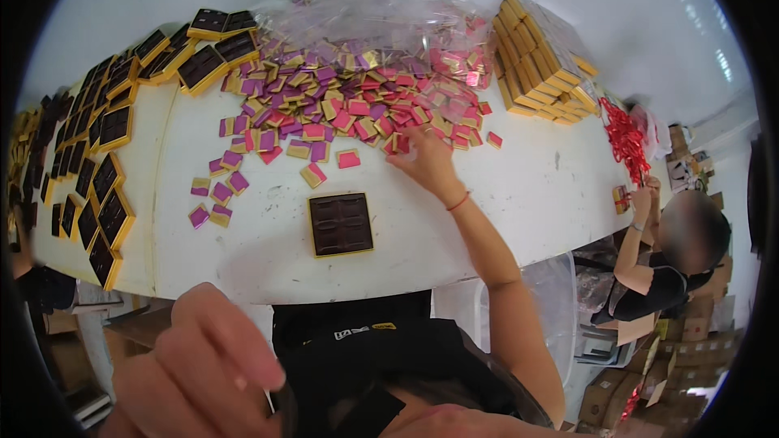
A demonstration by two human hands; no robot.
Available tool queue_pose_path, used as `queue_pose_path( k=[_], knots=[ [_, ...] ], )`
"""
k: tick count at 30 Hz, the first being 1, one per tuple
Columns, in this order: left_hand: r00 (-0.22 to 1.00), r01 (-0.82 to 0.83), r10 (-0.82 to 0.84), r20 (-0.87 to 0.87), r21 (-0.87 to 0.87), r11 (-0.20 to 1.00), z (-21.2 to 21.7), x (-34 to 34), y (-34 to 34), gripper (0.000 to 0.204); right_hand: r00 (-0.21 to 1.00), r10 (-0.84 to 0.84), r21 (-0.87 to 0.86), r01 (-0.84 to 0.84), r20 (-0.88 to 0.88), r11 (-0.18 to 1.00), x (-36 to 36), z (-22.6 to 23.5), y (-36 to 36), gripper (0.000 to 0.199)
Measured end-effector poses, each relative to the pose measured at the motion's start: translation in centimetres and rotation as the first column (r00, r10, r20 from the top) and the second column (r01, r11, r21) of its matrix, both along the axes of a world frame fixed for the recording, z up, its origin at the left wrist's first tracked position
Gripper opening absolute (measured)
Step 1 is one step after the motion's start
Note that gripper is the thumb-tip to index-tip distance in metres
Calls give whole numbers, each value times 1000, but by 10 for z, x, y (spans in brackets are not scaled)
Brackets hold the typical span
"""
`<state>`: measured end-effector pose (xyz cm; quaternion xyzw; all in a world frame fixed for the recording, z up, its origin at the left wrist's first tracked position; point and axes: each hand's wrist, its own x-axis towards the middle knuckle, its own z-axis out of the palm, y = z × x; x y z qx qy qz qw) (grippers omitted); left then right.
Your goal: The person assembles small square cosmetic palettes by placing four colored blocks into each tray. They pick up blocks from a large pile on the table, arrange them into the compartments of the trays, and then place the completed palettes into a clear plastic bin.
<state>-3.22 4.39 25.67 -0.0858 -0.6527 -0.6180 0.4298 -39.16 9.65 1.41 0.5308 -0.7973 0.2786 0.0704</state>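
Note:
My right hand (428, 164), with a red band at the wrist, reaches into the near edge of a heap of small wrapped pieces (324, 105) in pink, purple and gold. Its thumb and fingers are apart, close to a pink piece; no firm hold shows. A square tray with dark brown moulded compartments and a gold rim (341, 225) lies in front of me on the white table. Large and near the camera at lower left, my left hand (191, 365) is raised off the table with curled fingers. Whatever it may hold is hidden.
Many dark gold-edged trays (109, 126) line the table's left side. Clear plastic film (365, 20) covers the heap's back. Gold boxes (540, 61) stand stacked at the back right, beside red ribbon (623, 142). A co-worker (673, 247) sits at the right end.

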Motion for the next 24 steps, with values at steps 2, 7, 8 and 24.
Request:
queue_pose_path(
  k=[2, 7, 8, 24],
  knots=[
    [976, 207, -202, -79, 57, 977, 11, 2, -4, 10, 991, 36, -106, -49, -128, 993, 3, -14, -11, 36],
    [982, 173, -161, -98, 138, 975, -4, 16, 10, 15, 914, 27, -203, 62, 406, 977, 8, 0, -8, 23],
    [977, 214, -208, -51, 148, 966, 0, 15, 8, 15, 807, 55, -223, 96, 588, 970, 10, 10, -6, 21],
    [979, 206, -199, -54, 225, 952, -14, 35, -8, 11, 510, 373, -224, -330, 775, 917, 134, 12, -10, 10]
  ],
)
